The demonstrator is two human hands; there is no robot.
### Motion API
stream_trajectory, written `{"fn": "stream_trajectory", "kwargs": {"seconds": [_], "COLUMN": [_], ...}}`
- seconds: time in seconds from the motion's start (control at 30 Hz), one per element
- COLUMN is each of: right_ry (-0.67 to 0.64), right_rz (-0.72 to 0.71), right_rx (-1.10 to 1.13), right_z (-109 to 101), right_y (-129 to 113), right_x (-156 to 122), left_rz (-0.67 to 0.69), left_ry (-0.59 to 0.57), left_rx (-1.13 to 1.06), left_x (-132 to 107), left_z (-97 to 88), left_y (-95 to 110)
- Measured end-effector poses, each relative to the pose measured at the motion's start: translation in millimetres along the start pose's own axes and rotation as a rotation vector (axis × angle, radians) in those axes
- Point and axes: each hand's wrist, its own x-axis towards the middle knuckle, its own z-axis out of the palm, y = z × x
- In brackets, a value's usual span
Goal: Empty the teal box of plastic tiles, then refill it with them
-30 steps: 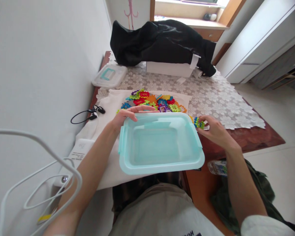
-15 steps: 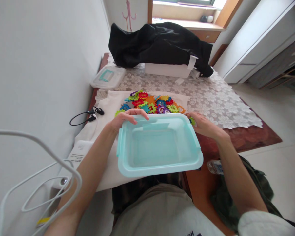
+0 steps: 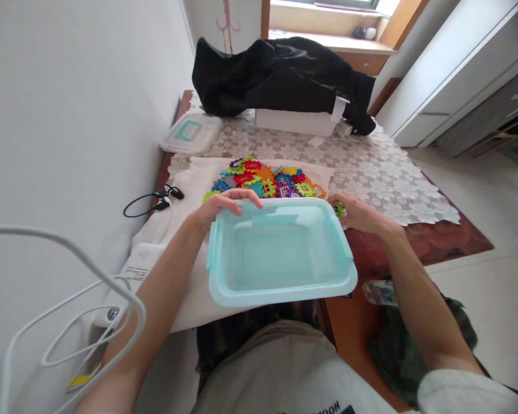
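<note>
A pale turquoise plastic bin [image 3: 280, 290] sits in front of me at the table's near edge, with nothing inside it. My left hand [image 3: 224, 206] curls over the bin's far left rim. My right hand [image 3: 357, 211] rests at the bin's far right corner, fingers closed on small green and blue toy pieces [image 3: 338, 209]. Just beyond the bin, a heap of colourful interlocking plastic pieces [image 3: 268, 180] lies on a white cloth [image 3: 176, 227].
A clear lid with a turquoise handle [image 3: 192, 133] lies at the far left. A black garment [image 3: 285, 75] drapes over a white box [image 3: 297, 121] at the back. A black cable [image 3: 149, 202] and white cords [image 3: 69, 299] lie at the left. A lace tablecloth [image 3: 384, 178] covers the table.
My right hand, with the small pieces, moved left from open table space to the bin's far right corner. My left hand stayed on the rim.
</note>
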Motion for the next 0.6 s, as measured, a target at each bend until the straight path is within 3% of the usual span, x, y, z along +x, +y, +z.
{"fn": "stream_trajectory", "kwargs": {"seconds": [0.17,0.3,0.43,0.6], "right_ry": [0.107,0.139,0.193,0.092], "right_rz": [0.033,-0.004,-0.122,-0.346], "right_rx": [0.075,0.124,0.290,0.390], "right_z": [-13,-31,-49,-59], "right_y": [14,4,-37,-113], "right_x": [3,3,-3,-10], "left_rz": [0.000,-0.008,-0.016,-0.015], "left_ry": [0.017,0.026,0.041,0.036], "left_rx": [0.001,0.009,0.006,-0.023], "left_x": [0,1,0,-2], "left_z": [0.5,1.9,3.0,3.7], "left_y": [0,1,2,1]}}
